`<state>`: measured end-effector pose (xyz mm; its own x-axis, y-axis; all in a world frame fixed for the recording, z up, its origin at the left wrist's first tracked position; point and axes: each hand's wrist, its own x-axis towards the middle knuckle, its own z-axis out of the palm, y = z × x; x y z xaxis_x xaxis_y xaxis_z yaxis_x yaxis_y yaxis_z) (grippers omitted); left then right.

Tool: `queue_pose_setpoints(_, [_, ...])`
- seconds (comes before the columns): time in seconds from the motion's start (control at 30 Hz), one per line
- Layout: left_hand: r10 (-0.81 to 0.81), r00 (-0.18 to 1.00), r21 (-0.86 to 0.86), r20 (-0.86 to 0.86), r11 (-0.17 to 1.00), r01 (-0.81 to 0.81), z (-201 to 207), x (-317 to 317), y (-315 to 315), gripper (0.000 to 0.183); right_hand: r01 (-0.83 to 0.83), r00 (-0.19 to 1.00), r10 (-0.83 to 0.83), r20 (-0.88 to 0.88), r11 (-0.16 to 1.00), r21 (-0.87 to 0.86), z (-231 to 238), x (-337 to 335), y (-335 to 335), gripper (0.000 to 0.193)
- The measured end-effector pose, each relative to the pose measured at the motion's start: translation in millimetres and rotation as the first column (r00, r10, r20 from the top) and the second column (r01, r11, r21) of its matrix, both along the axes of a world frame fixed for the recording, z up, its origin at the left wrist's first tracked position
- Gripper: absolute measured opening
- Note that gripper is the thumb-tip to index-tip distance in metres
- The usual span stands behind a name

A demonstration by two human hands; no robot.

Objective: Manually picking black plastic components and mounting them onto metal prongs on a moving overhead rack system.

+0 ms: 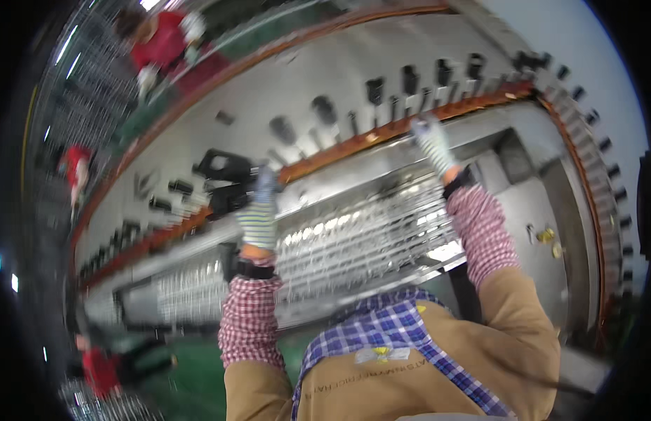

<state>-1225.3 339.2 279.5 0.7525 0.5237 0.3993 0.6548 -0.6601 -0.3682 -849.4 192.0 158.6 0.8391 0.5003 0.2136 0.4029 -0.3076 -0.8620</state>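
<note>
My left hand [259,214], in a striped glove with bluish fingertips, is beside a large black piece [226,166] with an opening in it. Its fingers meet or overlap the piece's right end; blur hides whether they grip it. A second black piece [229,199] lies just below. Further right, my right hand [432,144], gloved alike, reaches to an orange-brown rail [385,133]. Its smeared fingertips are over the rail, and I cannot make out anything in them. Black-headed parts with pale shanks, such as this one [375,91], stand in a row along the rail.
Below the rail runs a long metal trough [360,224] with shiny ridged rows. A grey metal surface [269,91] extends behind it. More black-topped parts [606,144] line the curved right edge. People in red [160,45] are beyond the far side and at the left.
</note>
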Motion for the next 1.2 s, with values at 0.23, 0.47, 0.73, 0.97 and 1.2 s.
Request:
queue_pose_setpoints(0.23, [0.515, 0.537, -0.707, 0.668, 0.665, 0.241, -71, -175, -162, 0.023, -0.155, 0.986, 0.147, -0.084, 0.984, -0.093, 85, -22, 61, 0.041])
queue_pose_setpoints(0.47, [0.797, 0.29, -0.847, 0.53, 0.477, 0.236, -98, -182, -203, 0.029, -0.552, 0.76, 0.527, -0.379, 0.832, 0.052, 97, -179, -53, 0.033])
queue_pose_setpoints(0.73, [0.465, 0.749, -0.698, 0.472, 0.716, -0.005, -163, -222, -185, 0.025, -0.541, 0.445, 0.49, -0.749, 0.814, 0.211, 61, -290, -163, 0.021])
queue_pose_setpoints(0.97, [0.575, 0.492, -0.658, 0.653, 0.11, 0.745, -99, -165, -221, 0.048, -0.474, 0.478, 0.449, -0.755, 0.856, 0.208, 52, -296, -161, 0.025])
queue_pose_setpoints(1.2, [0.374, 0.782, -0.86, 0.499, 0.107, 0.498, -145, -128, -198, 0.025, -0.59, 0.63, 0.41, -0.66, 0.805, -0.064, 15, -299, -165, 0.043])
